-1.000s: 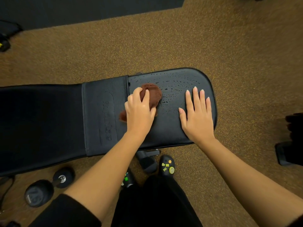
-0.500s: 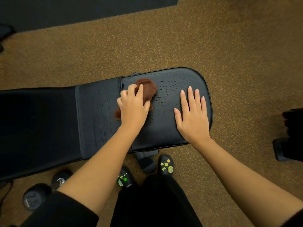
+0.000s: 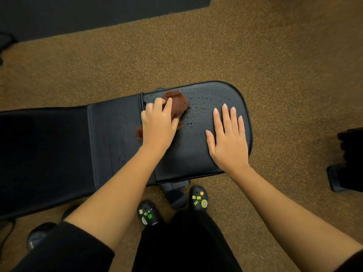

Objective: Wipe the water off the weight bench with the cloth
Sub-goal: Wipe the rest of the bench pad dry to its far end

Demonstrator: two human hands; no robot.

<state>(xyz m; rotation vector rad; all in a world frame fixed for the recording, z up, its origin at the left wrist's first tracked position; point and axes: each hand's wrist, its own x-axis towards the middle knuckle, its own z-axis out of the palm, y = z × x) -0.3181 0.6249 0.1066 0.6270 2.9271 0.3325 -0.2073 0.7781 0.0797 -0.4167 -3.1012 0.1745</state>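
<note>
The left hand clamps the bunched cloth under curled fingers near the weight bench's seat seam; the right hand rests flat, fingers straight, on its rounded end. Droplets between them want firm, overlapping strokes.

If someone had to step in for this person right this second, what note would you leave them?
Left hand: grips the bunched brown cloth, pressed on the weight bench seat pad, beside its seam.
Right hand: flat and open on the pad, near the rounded end.
Done: the near part of the pad shows no droplets.
Left: water droplets dot the far part, from the cloth towards the rounded end; wipe across there.
</note>
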